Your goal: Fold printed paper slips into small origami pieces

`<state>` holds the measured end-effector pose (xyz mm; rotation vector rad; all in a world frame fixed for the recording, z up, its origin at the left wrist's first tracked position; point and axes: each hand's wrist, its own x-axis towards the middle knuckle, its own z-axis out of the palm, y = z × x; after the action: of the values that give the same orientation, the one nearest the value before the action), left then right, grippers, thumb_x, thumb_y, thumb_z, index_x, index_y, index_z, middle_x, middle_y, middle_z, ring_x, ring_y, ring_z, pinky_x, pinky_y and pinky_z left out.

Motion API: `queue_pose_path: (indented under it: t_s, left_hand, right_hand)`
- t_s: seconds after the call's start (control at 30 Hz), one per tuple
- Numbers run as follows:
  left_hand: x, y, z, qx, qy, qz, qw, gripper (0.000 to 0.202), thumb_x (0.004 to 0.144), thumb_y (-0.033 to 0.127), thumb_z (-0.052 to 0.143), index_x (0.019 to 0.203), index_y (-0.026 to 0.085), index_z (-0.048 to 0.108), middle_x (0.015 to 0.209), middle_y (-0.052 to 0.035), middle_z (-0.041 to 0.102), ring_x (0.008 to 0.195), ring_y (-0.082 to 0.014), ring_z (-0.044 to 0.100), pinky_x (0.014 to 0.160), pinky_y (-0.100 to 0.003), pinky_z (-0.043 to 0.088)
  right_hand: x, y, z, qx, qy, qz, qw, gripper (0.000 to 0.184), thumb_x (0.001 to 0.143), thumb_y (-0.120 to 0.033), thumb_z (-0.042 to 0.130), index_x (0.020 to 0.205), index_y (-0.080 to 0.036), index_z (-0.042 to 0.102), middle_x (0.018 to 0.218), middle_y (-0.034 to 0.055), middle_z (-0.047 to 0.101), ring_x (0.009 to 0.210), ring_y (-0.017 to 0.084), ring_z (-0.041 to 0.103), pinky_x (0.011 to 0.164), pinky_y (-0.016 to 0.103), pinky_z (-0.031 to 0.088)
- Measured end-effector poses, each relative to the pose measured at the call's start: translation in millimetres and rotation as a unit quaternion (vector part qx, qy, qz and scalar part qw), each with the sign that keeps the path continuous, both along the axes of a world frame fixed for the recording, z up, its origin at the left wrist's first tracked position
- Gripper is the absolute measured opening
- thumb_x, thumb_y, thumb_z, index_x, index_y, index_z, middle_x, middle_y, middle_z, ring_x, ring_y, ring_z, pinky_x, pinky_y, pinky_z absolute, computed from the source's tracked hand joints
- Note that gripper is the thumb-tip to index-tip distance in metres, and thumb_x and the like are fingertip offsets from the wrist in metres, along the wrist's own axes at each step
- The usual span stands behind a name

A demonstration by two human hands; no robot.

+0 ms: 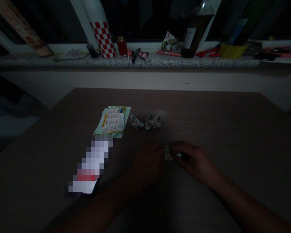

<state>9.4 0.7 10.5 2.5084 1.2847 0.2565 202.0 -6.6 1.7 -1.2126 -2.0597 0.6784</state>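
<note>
In dim light, my left hand [147, 163] and my right hand [195, 160] meet over the brown table [220, 123]. Both pinch a small folded piece of printed paper [168, 153] held between them, fingers curled round it. Beyond the hands lie two finished folded paper pieces: one [136, 122] and another [153, 121] beside it. A stack of printed paper sheets [113, 121] lies to their left.
A phone [91, 168], its screen blurred out, lies at the left of my left forearm. A stone windowsill [126, 61] behind the table carries a red-and-white checked tube [102, 34], a small red jar [122, 46], a dark bottle [194, 35], pens and clutter.
</note>
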Motion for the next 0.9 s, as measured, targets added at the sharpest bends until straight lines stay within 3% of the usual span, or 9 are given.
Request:
queue_pose_path:
  t_s: [0.37, 0.63, 0.9]
  left_hand:
    - [4.0, -0.6, 2.1, -0.001, 0.024, 0.015, 1.0, 0.024, 0.091, 0.02, 0.046, 0.11, 0.017, 0.06, 0.097, -0.0082, 0.064, 0.09, -0.0222, 0.06, 0.082, -0.036, 0.048]
    - [4.6, -0.7, 6.0, -0.005, 0.032, 0.006, 0.999, 0.023, 0.091, 0.021, 0.045, 0.105, 0.015, 0.061, 0.096, -0.0089, 0.065, 0.088, -0.0225, 0.061, 0.08, -0.036, 0.049]
    - [5.3, -2.6, 5.3, 0.003, 0.043, 0.011, 0.999, 0.027, 0.092, 0.021, 0.043, 0.114, 0.016, 0.058, 0.1, -0.0088, 0.064, 0.092, -0.0228, 0.06, 0.082, -0.036, 0.048]
  right_hand:
    - [-2.0, -0.2, -7.3, 0.055, -0.049, -0.008, 0.997, 0.01, 0.08, -0.022, 0.07, 0.089, -0.021, 0.071, 0.091, 0.0064, 0.067, 0.088, 0.023, 0.062, 0.079, 0.038, 0.048]
    - [-5.7, 0.3, -5.7, 0.017, -0.03, -0.024, 0.999, 0.007, 0.08, -0.022, 0.069, 0.087, -0.022, 0.072, 0.089, 0.0057, 0.067, 0.086, 0.022, 0.061, 0.079, 0.038, 0.048]
    - [-8.7, 3.1, -6.6, -0.006, -0.032, -0.042, 0.999, 0.008, 0.076, -0.018, 0.071, 0.082, -0.024, 0.074, 0.087, 0.0036, 0.068, 0.084, 0.02, 0.062, 0.077, 0.035, 0.047]
